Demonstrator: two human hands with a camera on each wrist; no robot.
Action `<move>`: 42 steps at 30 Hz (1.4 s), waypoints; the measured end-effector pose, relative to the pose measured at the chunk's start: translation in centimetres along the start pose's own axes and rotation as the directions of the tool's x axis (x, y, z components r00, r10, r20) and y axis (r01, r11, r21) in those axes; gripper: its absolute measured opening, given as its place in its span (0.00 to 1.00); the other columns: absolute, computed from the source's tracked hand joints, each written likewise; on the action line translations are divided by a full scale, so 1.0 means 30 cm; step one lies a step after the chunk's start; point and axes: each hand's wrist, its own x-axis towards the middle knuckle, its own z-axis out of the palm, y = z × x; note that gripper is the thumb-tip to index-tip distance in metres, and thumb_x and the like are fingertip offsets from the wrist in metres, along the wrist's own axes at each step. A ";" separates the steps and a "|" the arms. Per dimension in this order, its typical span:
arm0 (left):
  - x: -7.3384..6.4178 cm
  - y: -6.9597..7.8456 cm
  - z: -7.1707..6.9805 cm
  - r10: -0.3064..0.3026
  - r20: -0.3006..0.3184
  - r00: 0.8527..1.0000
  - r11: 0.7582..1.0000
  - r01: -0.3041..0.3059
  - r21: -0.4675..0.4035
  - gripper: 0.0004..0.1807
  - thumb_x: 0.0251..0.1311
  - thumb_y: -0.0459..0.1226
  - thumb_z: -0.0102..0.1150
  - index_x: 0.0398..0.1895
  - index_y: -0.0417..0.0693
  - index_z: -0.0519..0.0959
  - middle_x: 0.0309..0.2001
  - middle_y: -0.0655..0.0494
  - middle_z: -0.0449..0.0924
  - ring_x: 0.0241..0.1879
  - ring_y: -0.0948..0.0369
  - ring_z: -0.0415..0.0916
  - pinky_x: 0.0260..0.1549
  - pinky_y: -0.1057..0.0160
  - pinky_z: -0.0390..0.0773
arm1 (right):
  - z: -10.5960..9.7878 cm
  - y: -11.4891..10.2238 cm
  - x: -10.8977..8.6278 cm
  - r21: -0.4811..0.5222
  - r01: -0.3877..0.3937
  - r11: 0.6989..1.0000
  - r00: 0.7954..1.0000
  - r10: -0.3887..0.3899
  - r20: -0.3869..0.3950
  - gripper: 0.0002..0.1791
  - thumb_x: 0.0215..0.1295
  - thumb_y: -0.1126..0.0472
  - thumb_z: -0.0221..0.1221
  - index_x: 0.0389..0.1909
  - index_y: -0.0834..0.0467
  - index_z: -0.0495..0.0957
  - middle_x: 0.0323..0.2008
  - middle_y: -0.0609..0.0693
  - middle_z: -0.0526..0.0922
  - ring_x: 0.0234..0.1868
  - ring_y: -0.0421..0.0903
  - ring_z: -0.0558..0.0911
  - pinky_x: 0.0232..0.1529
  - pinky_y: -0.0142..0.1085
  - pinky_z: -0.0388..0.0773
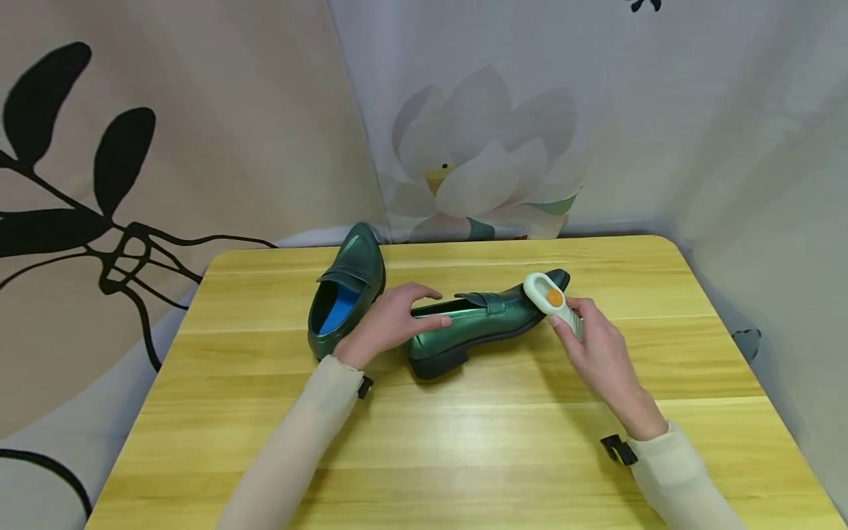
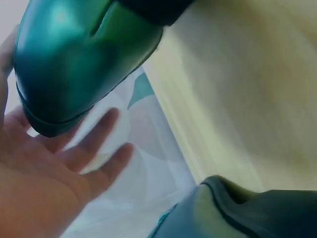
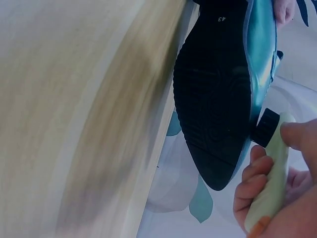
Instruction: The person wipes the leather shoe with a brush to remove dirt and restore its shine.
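Note:
A dark green loafer [image 1: 490,316] is held tilted, its toe raised off the table and pointing right. My left hand [image 1: 391,320] grips it at the heel, with the thumb on the near side; in the left wrist view other fingers [image 2: 94,144] spread out beyond the heel. My right hand [image 1: 596,350] grips a pale-handled brush [image 1: 550,294] with an orange button. In the right wrist view the brush's dark head [image 3: 266,127] is against the loafer's upper near the toe, and the black sole [image 3: 213,84] faces the camera.
The matching loafer [image 1: 351,283], with a blue insole, stands to the left, toe toward the back edge. Both are at a wooden table [image 1: 503,456]. A printed curtain [image 1: 490,147] hangs behind the table. Black bands sit on both wrists.

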 end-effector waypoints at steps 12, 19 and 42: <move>-0.008 -0.064 0.036 0.006 -0.037 0.999 0.928 -0.019 -0.371 0.15 0.73 0.46 0.61 0.48 0.46 0.89 0.54 0.52 0.84 0.58 0.53 0.78 0.63 0.47 0.73 | 0.002 -0.006 0.007 0.021 0.002 1.000 1.000 -0.002 -0.005 0.23 0.76 0.55 0.61 0.62 0.67 0.73 0.48 0.66 0.82 0.37 0.59 0.79 0.34 0.47 0.72; 0.009 -0.061 0.040 -0.085 -0.036 0.996 0.861 0.055 -0.505 0.15 0.72 0.43 0.63 0.49 0.41 0.89 0.56 0.49 0.85 0.60 0.51 0.77 0.65 0.48 0.72 | 0.022 -0.037 0.013 0.045 0.020 0.999 1.000 -0.019 -0.019 0.23 0.76 0.56 0.61 0.63 0.68 0.73 0.48 0.66 0.82 0.36 0.57 0.78 0.34 0.47 0.72; 0.054 -0.041 0.093 -0.236 -0.050 0.970 0.706 0.136 -0.695 0.15 0.71 0.41 0.63 0.43 0.35 0.88 0.44 0.51 0.86 0.46 0.58 0.77 0.49 0.63 0.76 | 0.205 -0.193 -0.025 0.064 0.372 0.926 0.917 -0.378 0.128 0.24 0.67 0.58 0.70 0.59 0.61 0.75 0.48 0.53 0.83 0.40 0.46 0.80 0.39 0.45 0.80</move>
